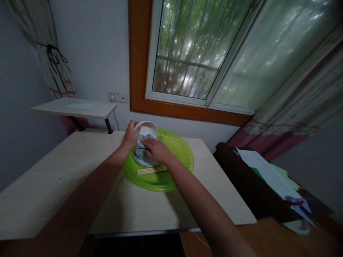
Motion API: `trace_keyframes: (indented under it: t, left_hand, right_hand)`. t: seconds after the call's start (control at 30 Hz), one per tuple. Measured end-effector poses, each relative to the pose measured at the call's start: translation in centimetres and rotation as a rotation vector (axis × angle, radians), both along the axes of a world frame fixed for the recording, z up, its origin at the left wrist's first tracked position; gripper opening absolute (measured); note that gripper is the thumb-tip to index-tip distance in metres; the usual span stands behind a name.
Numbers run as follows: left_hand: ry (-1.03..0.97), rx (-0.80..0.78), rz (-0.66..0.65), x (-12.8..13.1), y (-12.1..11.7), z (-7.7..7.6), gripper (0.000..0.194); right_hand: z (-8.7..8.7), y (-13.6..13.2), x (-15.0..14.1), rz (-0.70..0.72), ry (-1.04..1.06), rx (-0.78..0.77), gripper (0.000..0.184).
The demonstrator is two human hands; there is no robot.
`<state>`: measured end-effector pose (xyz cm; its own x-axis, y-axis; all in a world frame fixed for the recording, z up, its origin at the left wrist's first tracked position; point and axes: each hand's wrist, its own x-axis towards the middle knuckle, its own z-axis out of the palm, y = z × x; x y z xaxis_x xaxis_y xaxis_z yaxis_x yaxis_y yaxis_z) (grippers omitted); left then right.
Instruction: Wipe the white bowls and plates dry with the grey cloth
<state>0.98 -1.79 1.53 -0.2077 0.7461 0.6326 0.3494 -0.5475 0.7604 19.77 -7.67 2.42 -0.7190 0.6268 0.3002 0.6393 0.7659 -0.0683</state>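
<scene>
While left hand [131, 134] grips tilted white bowl [149, 128], right hand [158, 150] splays over grey cloth [140, 150].

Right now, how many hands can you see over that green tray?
2: the left hand grips the tilted bowl at its rim, and the right hand is on the cloth.

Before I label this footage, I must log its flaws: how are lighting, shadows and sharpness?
All in the head view: dim light, with bright glints through the window; soft shadows on the table; white bowl readable though small; papers toward the right edge look soft and stretched.
</scene>
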Motion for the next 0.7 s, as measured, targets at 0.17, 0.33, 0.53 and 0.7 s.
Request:
trace_keyframes:
  t: [0.17,0.33,0.53,0.7]
  left_hand:
    - [-0.055,-0.032,0.006,-0.1,0.3,-0.1,0.021]
    - [-0.185,-0.095,-0.08,0.0,0.3,-0.2,0.023]
    - [-0.261,-0.199,-0.135,0.3,0.0,0.3,0.027]
    - [-0.228,-0.225,-0.183,0.4,-0.7,0.9,0.035]
  right_hand:
    - [0.8,-0.2,0.6,-0.146,-0.031,0.16,0.04]
    - [1.7,-0.3,0.9,-0.158,-0.039,0.264,0.027]
    - [2.3,-0.2,1.5,-0.11,-0.058,0.316,0.019]
    - [2.1,-0.1,1.7,-0.081,-0.055,0.403,0.018]
